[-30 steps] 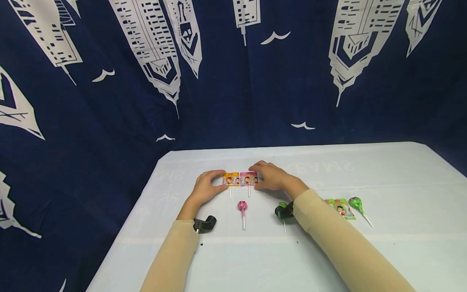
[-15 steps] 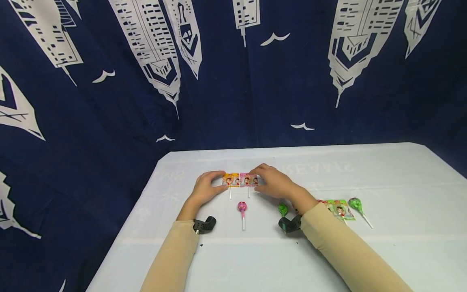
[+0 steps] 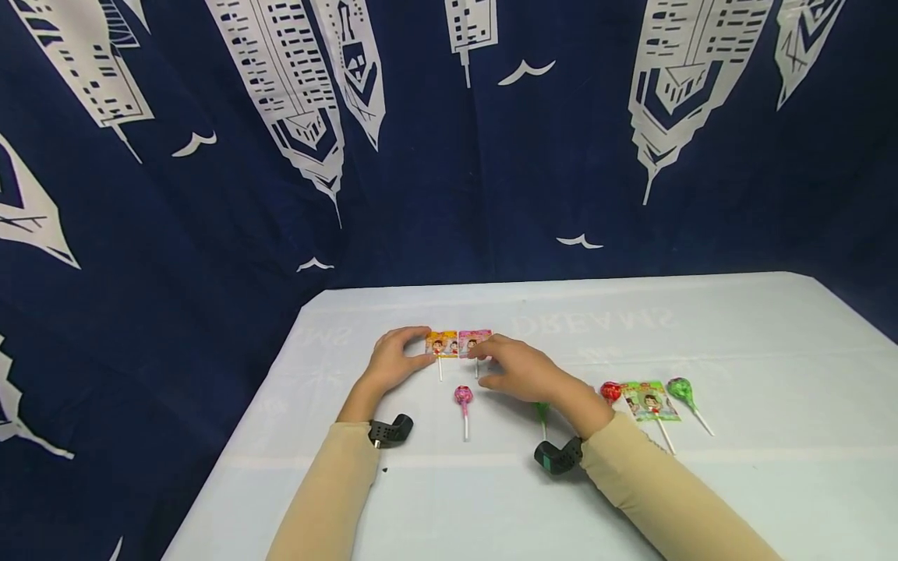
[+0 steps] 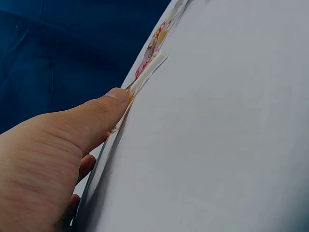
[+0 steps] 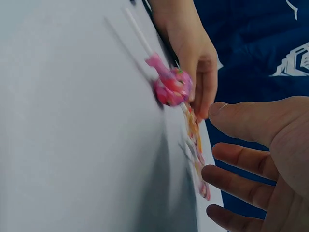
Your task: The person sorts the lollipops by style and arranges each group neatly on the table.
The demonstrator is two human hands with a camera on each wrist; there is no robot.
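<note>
An orange flat-wrapped lollipop [image 3: 442, 344] lies at the far middle of the table, and my left hand [image 3: 389, 362] holds its left end between thumb and fingers. Side by side with it is a pink flat-wrapped lollipop [image 3: 471, 343], partly covered by my right hand [image 3: 526, 372]. In the right wrist view the fingers of the right hand [image 5: 270, 159] are spread and apart from the wrappers. A round pink lollipop [image 3: 463, 395] rests nearer, between the two arms. Beneath the right wrist a green lollipop [image 3: 542, 410] is partly hidden.
To the right lie a red lollipop [image 3: 610, 391], a green flat-wrapped lollipop [image 3: 649, 400] and a round green lollipop [image 3: 680, 388]. The right sleeve passes close to them. White cloth covers the table [image 3: 449, 499]; a dark blue printed curtain [image 3: 435, 210] hangs behind.
My right hand has come away from the pink wrapper's right end and shifted nearer, its fingers now over that wrapper. The red lollipop has come into view. The left hand stays in place.
</note>
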